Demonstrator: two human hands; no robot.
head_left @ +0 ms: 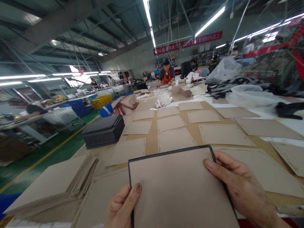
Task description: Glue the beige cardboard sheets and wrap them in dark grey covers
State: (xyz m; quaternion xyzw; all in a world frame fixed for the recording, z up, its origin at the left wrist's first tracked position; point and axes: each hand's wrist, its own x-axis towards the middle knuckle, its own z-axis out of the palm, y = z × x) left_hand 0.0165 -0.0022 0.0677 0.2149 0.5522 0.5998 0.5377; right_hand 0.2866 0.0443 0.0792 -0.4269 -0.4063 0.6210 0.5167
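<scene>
Between my hands is a beige cardboard panel (175, 190) with a thin black border along its edges, tilted up toward me. My left hand (123, 205) grips its left edge, thumb on the beige face. At the upper right corner my right hand (242, 183) pinches the edge, thumb in front and fingers behind. The panel's bottom runs out of view. Beyond it, several loose beige cardboard sheets (225, 134) lie spread in rows on the table. A thick stack of beige sheets (54, 180) sits to the left of my left hand.
A neat stack of black panels (103, 131) stands at the table's left edge. Farther off are a beige box (127, 104), crumpled clear plastic (163, 98) and plastic bags (254, 95) at right. A co-worker (166, 74) leans over the far end. A green aisle runs along the left.
</scene>
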